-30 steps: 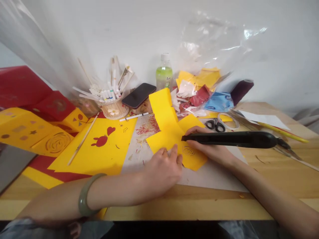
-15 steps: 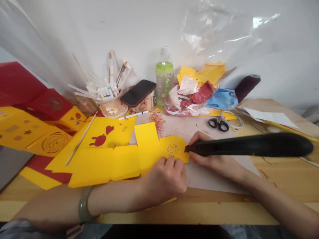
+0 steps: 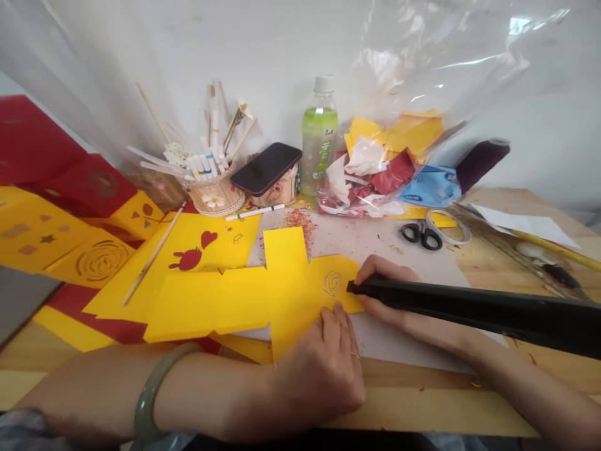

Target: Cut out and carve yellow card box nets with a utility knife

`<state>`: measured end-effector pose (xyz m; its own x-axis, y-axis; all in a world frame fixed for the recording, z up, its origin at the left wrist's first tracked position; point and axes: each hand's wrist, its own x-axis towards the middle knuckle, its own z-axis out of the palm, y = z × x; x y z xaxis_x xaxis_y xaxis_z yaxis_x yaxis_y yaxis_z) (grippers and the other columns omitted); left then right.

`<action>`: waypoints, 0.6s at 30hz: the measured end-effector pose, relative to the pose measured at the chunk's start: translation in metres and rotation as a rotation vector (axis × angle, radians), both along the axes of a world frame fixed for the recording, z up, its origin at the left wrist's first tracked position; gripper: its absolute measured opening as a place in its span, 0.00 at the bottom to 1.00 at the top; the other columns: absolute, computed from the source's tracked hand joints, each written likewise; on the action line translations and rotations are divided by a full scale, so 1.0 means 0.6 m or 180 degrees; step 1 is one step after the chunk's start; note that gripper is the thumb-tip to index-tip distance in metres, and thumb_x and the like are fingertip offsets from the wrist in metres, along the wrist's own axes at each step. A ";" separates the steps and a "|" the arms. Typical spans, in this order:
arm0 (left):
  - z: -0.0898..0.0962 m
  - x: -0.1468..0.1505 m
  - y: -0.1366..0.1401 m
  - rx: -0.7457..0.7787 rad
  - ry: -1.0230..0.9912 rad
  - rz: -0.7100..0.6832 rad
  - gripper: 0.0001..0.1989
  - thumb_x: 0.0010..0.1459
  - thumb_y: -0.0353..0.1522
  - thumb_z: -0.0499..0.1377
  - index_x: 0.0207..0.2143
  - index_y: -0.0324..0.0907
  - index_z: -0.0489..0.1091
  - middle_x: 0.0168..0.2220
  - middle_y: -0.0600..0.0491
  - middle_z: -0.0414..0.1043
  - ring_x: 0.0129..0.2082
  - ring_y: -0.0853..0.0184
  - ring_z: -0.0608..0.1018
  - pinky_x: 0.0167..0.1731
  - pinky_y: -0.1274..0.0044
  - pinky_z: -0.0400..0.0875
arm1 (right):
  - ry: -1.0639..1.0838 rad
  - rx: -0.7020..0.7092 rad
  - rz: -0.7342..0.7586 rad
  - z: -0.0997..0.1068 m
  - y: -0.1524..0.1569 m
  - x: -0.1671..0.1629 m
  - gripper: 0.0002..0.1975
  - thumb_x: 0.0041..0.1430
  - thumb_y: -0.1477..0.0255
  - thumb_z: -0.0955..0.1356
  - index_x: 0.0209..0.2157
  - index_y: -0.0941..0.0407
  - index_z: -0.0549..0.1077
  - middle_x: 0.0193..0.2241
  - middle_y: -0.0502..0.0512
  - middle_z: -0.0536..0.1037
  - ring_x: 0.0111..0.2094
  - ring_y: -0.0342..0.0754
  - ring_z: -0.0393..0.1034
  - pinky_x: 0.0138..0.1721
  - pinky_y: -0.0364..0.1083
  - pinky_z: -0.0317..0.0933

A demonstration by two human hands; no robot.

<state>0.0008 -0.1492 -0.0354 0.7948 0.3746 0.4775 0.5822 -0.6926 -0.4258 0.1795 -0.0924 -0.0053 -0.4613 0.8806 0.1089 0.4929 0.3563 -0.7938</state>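
Note:
A yellow cut paper [image 3: 286,282] with tabbed edges lies in front of me, a rose-like spiral of slits cut in its right panel. My left hand [image 3: 323,363] bears down on its lower right part with curled fingers, hiding what lies beneath them. At the panel's right edge, my right hand [image 3: 378,285] grips a long black tool [image 3: 451,304]. The tool's narrow end is by the paper edge, and its long body stretches right across the view; its kind is unclear.
Left stand red folded paper [image 3: 51,150], yellow cut-out panels [image 3: 61,241] and a thin stick [image 3: 154,254]. Behind are a pen basket [image 3: 213,197], phone [image 3: 267,168], drink bottle [image 3: 319,141] and plastic bag of scraps [image 3: 375,169]. Black-handled scissors [image 3: 421,235] and a tape roll [image 3: 448,227] lie right.
The black tool's rear end has swung lower and reaches the right edge of the view. My left hand has shifted slightly down and right, its fingers less tightly curled. The view has moved a little.

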 end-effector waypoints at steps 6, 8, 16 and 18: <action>-0.002 0.001 0.001 0.0068 -0.0022 0.0021 0.15 0.56 0.23 0.51 0.37 0.28 0.76 0.36 0.39 0.78 0.30 0.59 0.80 0.26 0.75 0.75 | -0.0059 0.0064 0.0079 -0.009 -0.005 -0.007 0.02 0.51 0.71 0.65 0.29 0.54 0.66 0.24 0.49 0.74 0.23 0.42 0.66 0.25 0.41 0.62; -0.003 0.000 0.002 0.0069 0.0035 0.0013 0.15 0.56 0.23 0.51 0.38 0.29 0.76 0.36 0.38 0.78 0.31 0.59 0.80 0.26 0.75 0.75 | -0.0115 0.0080 0.0086 -0.011 -0.005 -0.009 0.02 0.52 0.71 0.65 0.29 0.54 0.66 0.23 0.48 0.74 0.23 0.42 0.66 0.24 0.41 0.62; -0.003 -0.001 0.002 0.0084 -0.0019 0.0019 0.13 0.54 0.23 0.53 0.38 0.25 0.75 0.35 0.36 0.77 0.30 0.58 0.80 0.25 0.74 0.74 | -0.0229 0.0037 0.0077 -0.012 -0.007 -0.011 0.04 0.53 0.69 0.65 0.29 0.54 0.66 0.23 0.50 0.74 0.23 0.43 0.67 0.25 0.41 0.63; -0.003 -0.001 0.001 0.0101 0.0030 -0.0004 0.14 0.54 0.23 0.53 0.39 0.25 0.75 0.35 0.35 0.77 0.31 0.57 0.80 0.25 0.73 0.73 | -0.0234 -0.0008 0.0072 -0.014 -0.007 -0.011 0.04 0.53 0.69 0.65 0.29 0.55 0.66 0.23 0.50 0.75 0.23 0.42 0.67 0.24 0.41 0.63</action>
